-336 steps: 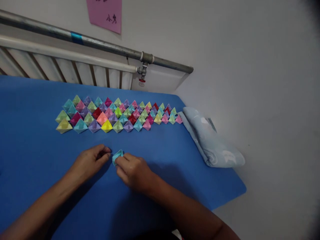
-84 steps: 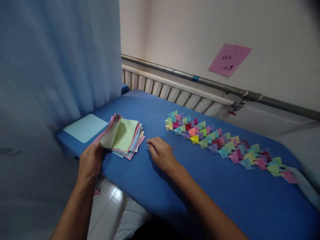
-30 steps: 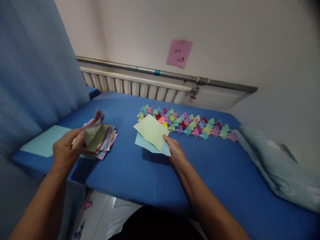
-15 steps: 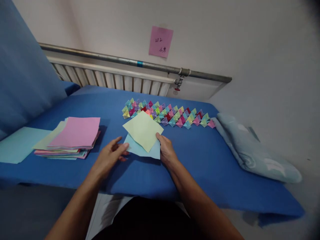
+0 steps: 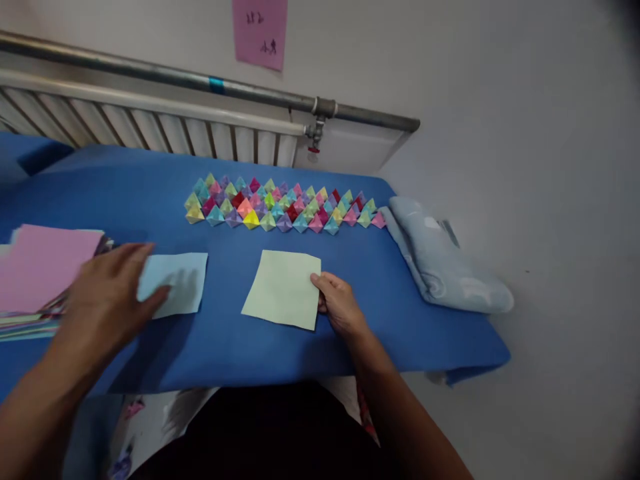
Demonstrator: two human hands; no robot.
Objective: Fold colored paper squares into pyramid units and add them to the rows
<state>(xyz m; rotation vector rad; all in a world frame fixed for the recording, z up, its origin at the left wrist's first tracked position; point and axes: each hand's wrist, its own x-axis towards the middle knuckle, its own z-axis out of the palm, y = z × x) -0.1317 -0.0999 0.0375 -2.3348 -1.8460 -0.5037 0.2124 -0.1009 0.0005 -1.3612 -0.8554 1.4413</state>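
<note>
My right hand (image 5: 340, 303) pinches a pale green square sheet of paper (image 5: 283, 290) by its right edge, above the blue cover. A light blue sheet of paper (image 5: 183, 283) lies to the left, flat on the cover. Over its left part hovers my left hand (image 5: 113, 287), blurred a little, with thumb and fingers apart and nothing between them. That hand also covers part of a stack of coloured paper (image 5: 50, 263), pink sheet on top.
Rows of small folded paper pieces (image 5: 285, 207) in many colours lie towards the back. A folded light blue blanket (image 5: 445, 260) rests at the right end of the blue cover (image 5: 225, 363). Behind stand a radiator (image 5: 195, 137) and a metal pipe (image 5: 260, 93); a pink note (image 5: 260, 33) hangs on the wall.
The light blue sheet has left my right hand and now lies at the left. My left hand has moved left, while the right keeps the green sheet. The view has shifted right.
</note>
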